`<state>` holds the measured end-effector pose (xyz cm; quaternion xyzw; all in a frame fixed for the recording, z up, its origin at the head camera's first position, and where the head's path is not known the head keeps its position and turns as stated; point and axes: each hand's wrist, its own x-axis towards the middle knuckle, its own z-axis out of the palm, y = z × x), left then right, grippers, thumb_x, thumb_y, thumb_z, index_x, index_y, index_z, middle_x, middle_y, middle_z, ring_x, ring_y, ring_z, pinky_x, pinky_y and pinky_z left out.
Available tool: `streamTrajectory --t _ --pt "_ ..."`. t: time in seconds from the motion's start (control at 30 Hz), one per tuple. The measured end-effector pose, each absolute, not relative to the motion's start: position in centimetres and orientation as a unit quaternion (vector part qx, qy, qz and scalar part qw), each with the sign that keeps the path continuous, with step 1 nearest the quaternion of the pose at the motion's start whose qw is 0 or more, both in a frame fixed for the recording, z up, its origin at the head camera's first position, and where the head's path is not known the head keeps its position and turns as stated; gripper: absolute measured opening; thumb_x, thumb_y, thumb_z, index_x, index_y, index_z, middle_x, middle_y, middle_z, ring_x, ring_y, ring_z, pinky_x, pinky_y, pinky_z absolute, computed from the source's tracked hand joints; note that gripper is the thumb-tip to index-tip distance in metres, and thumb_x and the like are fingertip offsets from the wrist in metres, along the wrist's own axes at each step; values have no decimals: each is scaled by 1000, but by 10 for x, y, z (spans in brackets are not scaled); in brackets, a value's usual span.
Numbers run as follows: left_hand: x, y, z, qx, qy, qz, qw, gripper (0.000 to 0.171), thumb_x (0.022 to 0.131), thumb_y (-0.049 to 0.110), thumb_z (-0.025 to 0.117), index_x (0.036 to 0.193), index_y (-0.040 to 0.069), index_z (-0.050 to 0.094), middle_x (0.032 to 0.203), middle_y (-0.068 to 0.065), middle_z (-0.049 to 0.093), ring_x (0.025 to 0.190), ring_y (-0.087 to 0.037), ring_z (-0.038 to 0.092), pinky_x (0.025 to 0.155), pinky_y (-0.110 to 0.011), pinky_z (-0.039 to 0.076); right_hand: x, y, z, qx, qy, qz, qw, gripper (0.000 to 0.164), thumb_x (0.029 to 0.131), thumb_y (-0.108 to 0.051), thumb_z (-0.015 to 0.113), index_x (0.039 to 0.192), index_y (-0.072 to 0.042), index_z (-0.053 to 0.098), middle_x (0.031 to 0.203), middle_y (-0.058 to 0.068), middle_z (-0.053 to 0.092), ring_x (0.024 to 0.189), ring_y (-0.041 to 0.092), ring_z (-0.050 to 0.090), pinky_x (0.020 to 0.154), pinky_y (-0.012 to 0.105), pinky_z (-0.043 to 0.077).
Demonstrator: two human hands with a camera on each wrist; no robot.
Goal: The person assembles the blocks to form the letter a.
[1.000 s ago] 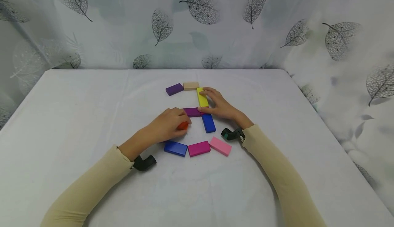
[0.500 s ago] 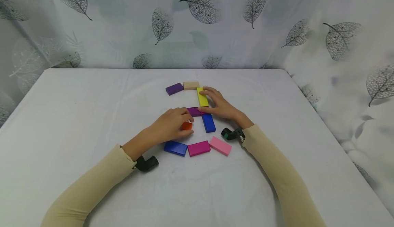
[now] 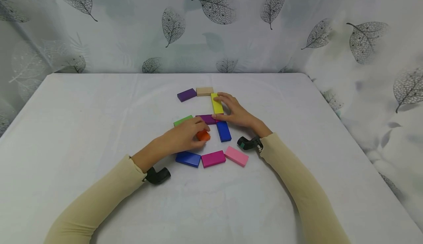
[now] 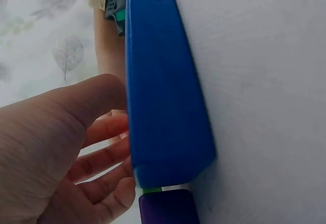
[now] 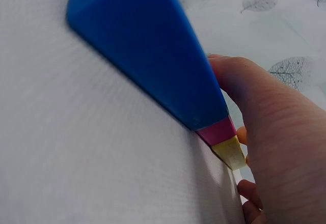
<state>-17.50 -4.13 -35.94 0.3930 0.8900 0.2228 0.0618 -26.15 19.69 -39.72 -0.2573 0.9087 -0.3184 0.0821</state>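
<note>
My left hand (image 3: pixel 181 135) holds a small orange block (image 3: pixel 203 135) between thumb and fingers; the orange block does not show in the left wrist view. Just behind that hand, a green block (image 3: pixel 183 121) is partly covered. My right hand (image 3: pixel 237 113) rests with fingertips on a yellow block (image 3: pixel 216 106) and its thumb by a magenta block (image 3: pixel 219 117). A purple block (image 3: pixel 206 119) touches the magenta one, and a blue block (image 3: pixel 224 131) lies in front. Up close in the left wrist view, another blue block (image 4: pixel 163 81) hides the left thumb's tip.
At the far side lie a dark purple block (image 3: pixel 187 95) and a beige block (image 3: pixel 205 92). Nearer, a pink-red block (image 3: pixel 213 159) and a light pink block (image 3: pixel 236 156) continue the row from the left blue block. A white cloth covers the table (image 3: pixel 99 104).
My left hand has shifted slightly to the right with the orange block. The green block now shows behind it, and more of the purple block. The right hand has stayed in place.
</note>
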Motion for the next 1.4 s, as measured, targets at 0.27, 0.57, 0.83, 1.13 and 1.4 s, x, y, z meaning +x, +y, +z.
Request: streamTrajectory --t 0.27,0.57,0.83,1.13,1.4 --pt "-175 -40 -360 349 910 210 82 40 87 25 71 121 4 62 111 -10 64 100 -21 58 87 -33 53 -262 197 -398 -254 909 -319 87 67 90 -32 69 147 -12 39 160 10 18 148 30 12 116 57 15" --pt "-174 -35 -357 369 905 202 65 40 87 22 70 123 6 63 118 -10 64 104 -22 59 92 -36 51 -262 196 -396 -255 909 -318 88 66 91 -31 68 147 -12 39 160 11 18 148 31 11 116 57 14" --pt "-172 -30 -358 408 885 222 36 38 88 23 71 122 8 65 120 -8 66 112 -22 60 94 -42 48 -262 196 -395 -253 908 -322 89 68 90 -30 70 147 -11 39 160 11 18 148 31 11 116 58 14" --pt "-170 -26 -357 429 862 260 79 36 90 23 71 123 10 65 121 -4 65 117 -19 57 96 -45 44 -260 198 -396 -275 896 -340 78 71 89 -45 67 145 -10 41 159 12 20 147 32 13 116 59 13" --pt "-170 -21 -359 464 835 281 93 34 91 21 69 122 8 66 115 -3 66 106 -15 59 91 -29 50 -261 198 -395 -265 902 -331 84 67 90 -29 69 146 -8 40 160 13 19 147 32 13 116 57 13"
